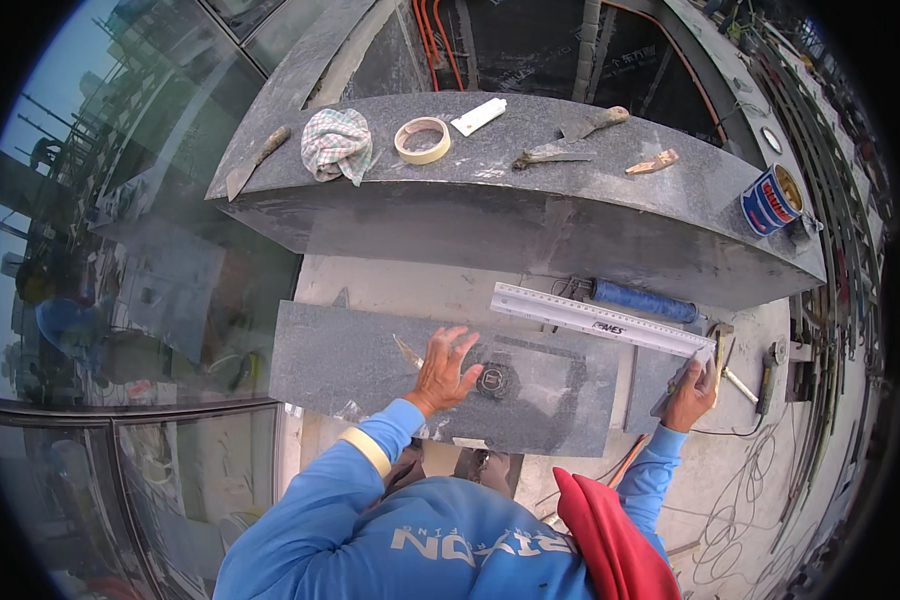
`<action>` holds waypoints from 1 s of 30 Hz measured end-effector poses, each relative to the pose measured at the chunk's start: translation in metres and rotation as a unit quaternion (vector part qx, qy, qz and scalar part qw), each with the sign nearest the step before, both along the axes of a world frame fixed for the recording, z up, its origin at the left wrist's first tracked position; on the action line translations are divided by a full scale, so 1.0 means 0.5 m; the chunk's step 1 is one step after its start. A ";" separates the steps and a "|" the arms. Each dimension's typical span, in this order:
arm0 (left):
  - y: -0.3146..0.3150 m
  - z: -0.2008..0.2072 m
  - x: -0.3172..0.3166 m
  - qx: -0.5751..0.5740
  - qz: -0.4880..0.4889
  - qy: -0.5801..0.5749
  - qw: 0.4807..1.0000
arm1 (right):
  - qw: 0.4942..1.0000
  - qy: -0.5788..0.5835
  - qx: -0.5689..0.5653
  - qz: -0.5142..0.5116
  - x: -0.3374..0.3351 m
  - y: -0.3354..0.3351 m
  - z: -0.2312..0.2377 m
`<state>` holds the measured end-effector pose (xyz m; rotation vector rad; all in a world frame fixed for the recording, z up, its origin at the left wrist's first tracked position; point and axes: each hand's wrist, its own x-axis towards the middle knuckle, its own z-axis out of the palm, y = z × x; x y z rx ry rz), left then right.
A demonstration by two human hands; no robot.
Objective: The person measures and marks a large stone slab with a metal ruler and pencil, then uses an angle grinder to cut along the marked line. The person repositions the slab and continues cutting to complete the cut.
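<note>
A long grey stone slab [310, 350] lies level before me. My left hand [442, 372] is over its middle, fingers apart, with nothing seen in its grasp. Beside those fingers lies a thin pale pointed piece [406, 351], too small to tell its kind. A dark round mark [492, 380] with a square at its centre shows on the slab, right of the hand. My right hand [692, 392] is closed round the right end of a white ruler [600, 322] with marks along its edge. The ruler slants across the slab's far right side.
Along the stone ledge [570, 190] sit a putty knife [595, 122], checked cloth [336, 143], tape roll [422, 141], white tube [479, 117] and blue tin [771, 200]. A blue caulking gun [645, 300], hammer [722, 345] and angle grinder [770, 370] lie right. Cables [740, 490] cross the floor. Glass panels [190, 300] stand left.
</note>
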<state>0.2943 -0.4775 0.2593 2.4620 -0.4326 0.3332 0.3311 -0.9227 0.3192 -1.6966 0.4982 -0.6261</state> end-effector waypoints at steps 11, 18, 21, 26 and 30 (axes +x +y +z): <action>0.759 -0.213 -0.758 0.122 0.467 0.394 0.782 | 0.981 0.119 -0.126 0.084 0.589 0.187 0.227; 0.834 -0.239 -0.750 0.011 0.474 0.335 0.814 | 0.918 0.226 -0.320 0.065 0.700 0.203 0.232; 0.754 -0.248 -0.700 -0.072 0.452 0.336 0.824 | 0.887 0.241 -0.392 0.035 0.699 0.247 0.225; 0.607 -0.220 -0.651 -0.053 0.357 0.315 0.877 | 0.846 0.311 -0.432 -0.032 0.636 0.320 0.263; 0.516 -0.205 -0.633 -0.072 0.351 0.326 0.875 | 0.873 -0.067 -0.480 -0.064 0.507 0.316 0.207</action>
